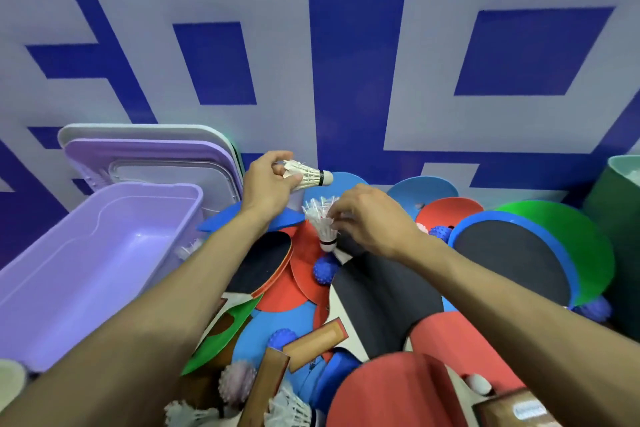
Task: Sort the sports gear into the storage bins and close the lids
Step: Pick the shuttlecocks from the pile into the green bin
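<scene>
The left hand, just right of the purple bin and above its far corner, holds a shuttlecock. This one lies nearly level. Its cork points right, away from the bin, and its feather skirt runs back into the hand. The fingers are curled round the feather end, with the thumb under it, so the cork sticks out clear of the grip.

Further right of the bin and a little nearer the person, the right hand pinches a second shuttlecock by its feathers. It stands close to upright, cork down and feathers fanned upward. The fingertips close on its right side, about midway up the skirt. Its cork hangs just above a pile of paddles and a blue spiky ball.

The two shuttlecocks are near each other but apart, with the level one higher.

Against the wall behind the bin lean a purple lid and a white lid. Far to the right of the bin, past the pile, stands a green bin.
</scene>
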Motion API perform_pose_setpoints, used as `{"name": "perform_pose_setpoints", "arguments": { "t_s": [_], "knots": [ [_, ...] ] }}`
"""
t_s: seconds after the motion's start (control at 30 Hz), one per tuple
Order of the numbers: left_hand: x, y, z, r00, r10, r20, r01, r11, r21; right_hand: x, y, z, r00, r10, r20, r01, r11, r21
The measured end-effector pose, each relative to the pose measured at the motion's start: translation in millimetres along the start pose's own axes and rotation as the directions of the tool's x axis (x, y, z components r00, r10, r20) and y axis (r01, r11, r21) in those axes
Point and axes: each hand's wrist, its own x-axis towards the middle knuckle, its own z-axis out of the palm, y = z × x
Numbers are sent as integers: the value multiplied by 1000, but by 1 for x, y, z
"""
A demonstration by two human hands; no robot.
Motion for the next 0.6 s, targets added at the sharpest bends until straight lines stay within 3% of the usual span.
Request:
{"name": "perform_pose_setpoints", "arguments": {
  "t_s": [0.3,0.6],
  "knots": [
    [-66,70,-18,954,276,118,-284,957,59,-74,5,-85,983,146,-108,-153,986,-63],
    [-142,147,42,876,436,207,-445,895,-5,-206,47,-170,906,275,-323,-315,946,-79]
  ]
}}
